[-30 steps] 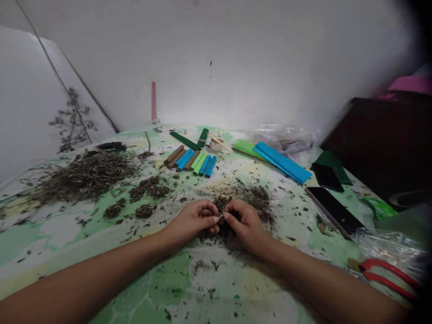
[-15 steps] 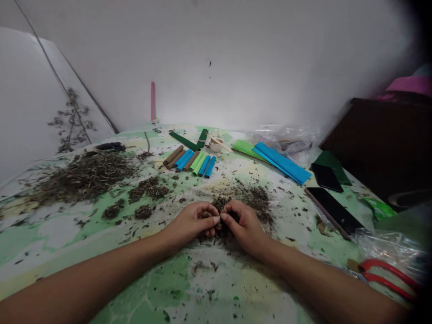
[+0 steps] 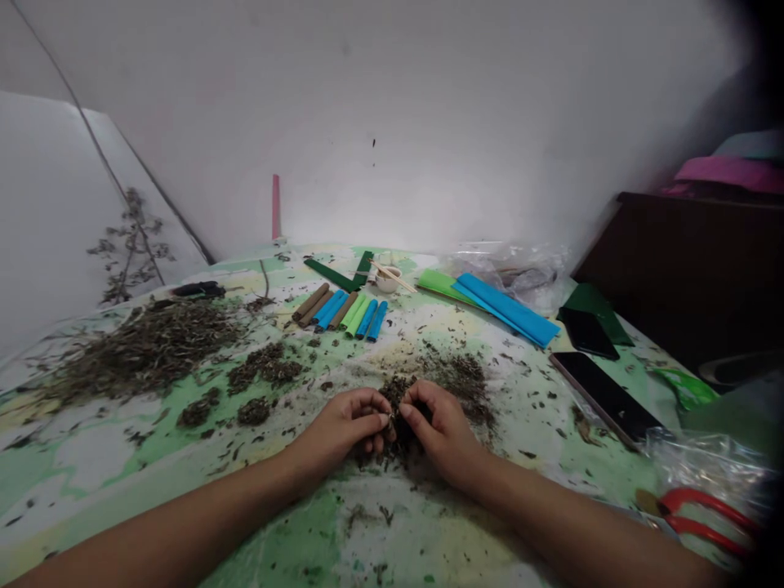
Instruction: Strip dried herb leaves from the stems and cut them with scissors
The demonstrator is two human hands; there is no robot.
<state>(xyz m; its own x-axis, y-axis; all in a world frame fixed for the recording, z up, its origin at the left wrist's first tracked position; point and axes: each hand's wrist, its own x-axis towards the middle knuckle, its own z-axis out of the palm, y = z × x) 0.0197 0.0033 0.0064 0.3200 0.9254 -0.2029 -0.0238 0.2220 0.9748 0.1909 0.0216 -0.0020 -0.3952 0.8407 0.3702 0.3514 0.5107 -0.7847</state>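
Note:
My left hand [image 3: 348,425] and my right hand [image 3: 439,429] rest on the green and white table cover [image 3: 110,441], fingertips almost meeting. Both are curled in a pinch over a small heap of dark dried herb [image 3: 429,384]. Bits of the herb sit between the fingertips of both hands. A row of rolled paper tubes [image 3: 343,310] in brown, blue and light green lies farther back, beyond my hands.
A big pile of dried stalks [image 3: 147,343] lies at the left, with smaller clumps [image 3: 263,367] nearer. Blue and green paper sheets [image 3: 502,306], a small white cup with sticks [image 3: 389,279], two dark phones [image 3: 603,388], plastic bags and red scissors [image 3: 704,514] lie to the right.
The view has tilted, so everything sits slightly lower in the picture. My hands stay together on the herb heap, fingers still pinching.

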